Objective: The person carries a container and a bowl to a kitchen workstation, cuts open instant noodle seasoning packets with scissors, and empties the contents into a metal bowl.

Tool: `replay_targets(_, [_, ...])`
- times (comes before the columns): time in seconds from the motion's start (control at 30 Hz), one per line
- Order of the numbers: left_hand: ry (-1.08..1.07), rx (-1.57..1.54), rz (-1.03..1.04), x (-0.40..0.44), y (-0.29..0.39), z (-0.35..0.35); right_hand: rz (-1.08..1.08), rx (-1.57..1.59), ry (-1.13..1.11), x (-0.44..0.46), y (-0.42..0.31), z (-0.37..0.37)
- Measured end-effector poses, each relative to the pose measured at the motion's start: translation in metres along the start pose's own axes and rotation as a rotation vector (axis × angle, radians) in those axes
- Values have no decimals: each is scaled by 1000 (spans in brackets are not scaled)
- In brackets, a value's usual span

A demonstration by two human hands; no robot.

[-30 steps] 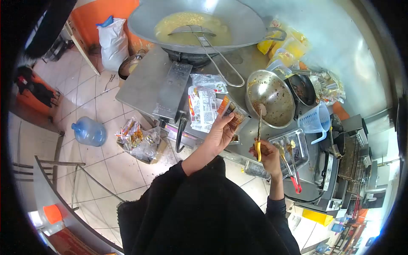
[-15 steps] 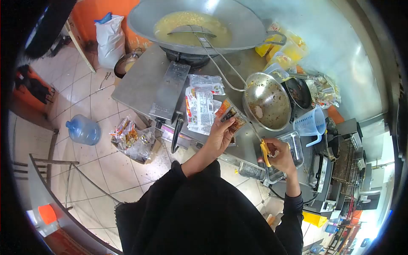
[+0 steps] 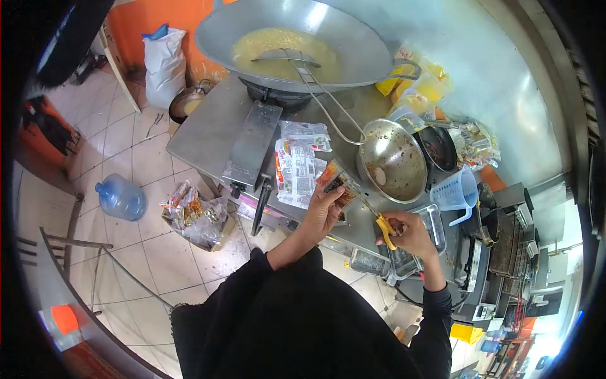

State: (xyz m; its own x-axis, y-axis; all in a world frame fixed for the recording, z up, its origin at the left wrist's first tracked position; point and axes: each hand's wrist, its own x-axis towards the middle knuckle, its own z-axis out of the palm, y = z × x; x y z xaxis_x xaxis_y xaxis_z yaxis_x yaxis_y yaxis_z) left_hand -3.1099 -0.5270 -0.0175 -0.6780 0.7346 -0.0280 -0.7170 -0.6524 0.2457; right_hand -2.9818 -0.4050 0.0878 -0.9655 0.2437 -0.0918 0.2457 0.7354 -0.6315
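Note:
My left hand [image 3: 320,215] is closed on a small clear sachet [image 3: 339,183] with dark reddish-brown contents. In my right hand [image 3: 410,234] is a pair of scissors [image 3: 384,228] with yellow handles, fingers closed round them. The blades point up and left at the sachet's right side; whether they touch it I cannot tell. Just beyond the scissors a steel bowl [image 3: 394,158] with brown residue stands on the counter. Opened printed packets [image 3: 295,174] lie flat to the left of the sachet. Below my right hand is a clear plastic tray [image 3: 433,222].
A large wok [image 3: 360,57] with yellowish liquid stands at the back, a wire skimmer [image 3: 331,114] resting in it. At right are a measuring jug [image 3: 456,191] and a black pan [image 3: 439,148]. A box of wrappers [image 3: 199,218] and a blue water bottle [image 3: 122,197] stand on the floor.
My right hand and the scissors have shifted slightly left, nearer the sachet. The sachet is turned a little in my left hand, and the whole view has shifted slightly.

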Motion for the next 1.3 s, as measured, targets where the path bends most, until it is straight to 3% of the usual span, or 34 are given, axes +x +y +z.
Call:
replay_targets(0.47, [7,21,-1,-4,9,-4,28,58,-17,5,-2,4])
replay_targets(0.67, [17,46,-30,-5,12,-6,-70,33,10,8,-2,6])
replay_targets(1.03, [10,57,-7,-2,11,-14,39,126,-57,16,0,6])
replay_targets(1.3, [4,56,-60,-3,8,-16,4,64,-132,28,-1,4])
